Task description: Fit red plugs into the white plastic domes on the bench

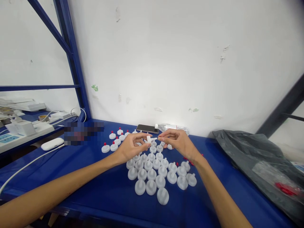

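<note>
My left hand (133,146) grips a white nozzle cap (149,139) by its round base, with the spout turned sideways to the right. At the spout's end, the fingertips of my right hand (179,142) are pinched together on a small red tip cap, mostly hidden by the fingers. Below both hands, several white nozzle caps (151,174) without red tips stand on the blue table (99,180), spouts up. Left of my left hand stands a group of white caps with red tips (114,145). A few loose red tip caps (188,161) lie beside my right wrist.
A phone (147,128) and a clear plastic bottle (173,127) lie by the wall. At right is a grey plastic bag (239,158) with a clear bag of red pieces (286,188). A power strip (26,134), a white device (52,144) and cables sit at left, near a blue post (74,63).
</note>
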`<state>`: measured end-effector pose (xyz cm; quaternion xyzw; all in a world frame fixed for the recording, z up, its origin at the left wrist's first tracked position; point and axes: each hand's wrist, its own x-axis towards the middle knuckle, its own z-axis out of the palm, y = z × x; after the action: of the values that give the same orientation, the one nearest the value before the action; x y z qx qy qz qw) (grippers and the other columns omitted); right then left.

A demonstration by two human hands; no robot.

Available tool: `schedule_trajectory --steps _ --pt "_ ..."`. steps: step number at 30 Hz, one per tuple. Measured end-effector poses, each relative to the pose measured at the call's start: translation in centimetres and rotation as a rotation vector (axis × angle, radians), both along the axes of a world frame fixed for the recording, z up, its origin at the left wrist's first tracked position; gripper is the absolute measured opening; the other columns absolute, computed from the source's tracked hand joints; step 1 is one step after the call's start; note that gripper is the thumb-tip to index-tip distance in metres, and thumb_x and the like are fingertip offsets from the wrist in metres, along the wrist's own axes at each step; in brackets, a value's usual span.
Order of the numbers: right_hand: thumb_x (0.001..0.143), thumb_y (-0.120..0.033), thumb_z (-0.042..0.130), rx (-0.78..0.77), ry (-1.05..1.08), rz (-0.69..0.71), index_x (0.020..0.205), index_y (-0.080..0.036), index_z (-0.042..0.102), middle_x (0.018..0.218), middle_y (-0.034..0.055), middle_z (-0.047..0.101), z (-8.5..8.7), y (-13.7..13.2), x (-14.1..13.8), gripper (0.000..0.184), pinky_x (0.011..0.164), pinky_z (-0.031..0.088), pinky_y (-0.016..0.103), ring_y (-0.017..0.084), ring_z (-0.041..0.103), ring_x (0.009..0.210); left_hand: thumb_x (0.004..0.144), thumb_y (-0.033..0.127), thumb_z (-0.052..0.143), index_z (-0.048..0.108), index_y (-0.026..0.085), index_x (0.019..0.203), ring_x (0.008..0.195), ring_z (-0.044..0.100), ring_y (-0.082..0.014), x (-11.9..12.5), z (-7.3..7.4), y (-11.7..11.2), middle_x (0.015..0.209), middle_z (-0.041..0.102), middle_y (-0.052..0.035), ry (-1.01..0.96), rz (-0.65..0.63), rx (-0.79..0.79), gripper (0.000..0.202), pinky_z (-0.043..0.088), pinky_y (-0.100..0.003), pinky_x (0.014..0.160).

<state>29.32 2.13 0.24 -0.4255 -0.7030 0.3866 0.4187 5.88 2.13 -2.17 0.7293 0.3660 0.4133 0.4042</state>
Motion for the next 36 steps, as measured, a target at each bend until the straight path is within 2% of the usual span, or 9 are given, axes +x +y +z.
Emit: schedule_trajectory --steps 12,20,26,29,31,33,36 --pt "0.077 -0.041 0.083 0.015 0.058 0.026 0.089 -0.020 0.079 0.064 -0.0006 0.070 -0.1 0.0 -0.4 0.025 0.049 0.042 0.021 0.012 0.064 0.058 0.087 0.044 0.073 0.065 0.011 0.130 0.070 0.071 -0.0231 -0.2 -0.1 0.1 0.079 0.076 -0.0105 0.001 -0.017 0.029 0.055 0.045 -0.021 0.044" --pt "0.074 -0.044 0.085 0.012 0.065 0.014 0.088 -0.019 0.078 0.067 -0.0002 0.070 0.0 -0.2 -0.5 0.029 0.048 0.043 0.022 0.012 0.064 0.057 0.087 0.047 0.072 0.063 0.012 0.134 0.062 0.069 -0.0206 -0.4 -0.1 0.2 0.076 0.076 -0.0090 0.053 0.003 0.066 0.059 0.042 -0.022 0.043" --pt "0.077 -0.046 0.083 0.034 0.036 0.020 0.089 -0.019 0.077 0.072 0.0007 0.072 -0.3 -0.3 -0.9 0.030 0.049 0.045 0.022 0.012 0.064 0.056 0.086 0.044 0.073 0.068 0.017 0.131 0.074 0.071 -0.0214 -0.6 -0.3 0.2 0.101 0.076 -0.0128 0.065 0.028 0.156 0.053 0.049 -0.024 0.050" --pt "0.077 -0.046 0.082 0.038 0.047 0.015 0.090 -0.019 0.077 0.072 0.0006 0.072 -0.6 -0.1 -1.0 0.030 0.050 0.046 0.023 0.012 0.064 0.055 0.086 0.044 0.074 0.063 0.014 0.136 0.068 0.069 -0.0205 -0.4 -0.2 0.3 0.088 0.076 -0.0112 0.020 -0.005 0.076 0.059 0.044 -0.021 0.044" --pt "0.078 -0.045 0.082 0.060 0.062 -0.003 0.090 -0.019 0.077 0.070 0.0006 0.072 -0.8 -0.1 -1.3 0.029 0.052 0.048 0.024 0.013 0.064 0.055 0.085 0.044 0.076 0.059 0.010 0.139 0.077 0.072 -0.0246 -0.3 -0.1 0.5 0.090 0.077 -0.0132 -0.070 -0.058 -0.007 0.065 0.046 -0.022 0.045" --pt "0.079 -0.043 0.081 0.104 0.074 -0.031 0.088 -0.020 0.077 0.073 0.0009 0.074 -0.9 -0.2 -1.8 0.025 0.052 0.049 0.025 0.013 0.064 0.054 0.084 0.043 0.077 0.059 0.008 0.137 0.091 0.072 -0.0280 -0.1 0.0 0.6 0.102 0.076 -0.0164 -0.168 -0.119 -0.074 0.066 0.052 -0.024 0.052" --pt "0.083 -0.036 0.078 0.198 0.046 -0.049 0.088 -0.023 0.078 0.080 0.0002 0.076 -1.2 -0.8 -3.0 0.014 0.052 0.049 0.024 0.012 0.063 0.053 0.087 0.044 0.075 0.063 0.009 0.133 0.092 0.070 -0.0257 -0.1 0.1 0.6 0.103 0.075 -0.0148 -0.226 -0.172 -0.127 0.059 0.056 -0.027 0.062"
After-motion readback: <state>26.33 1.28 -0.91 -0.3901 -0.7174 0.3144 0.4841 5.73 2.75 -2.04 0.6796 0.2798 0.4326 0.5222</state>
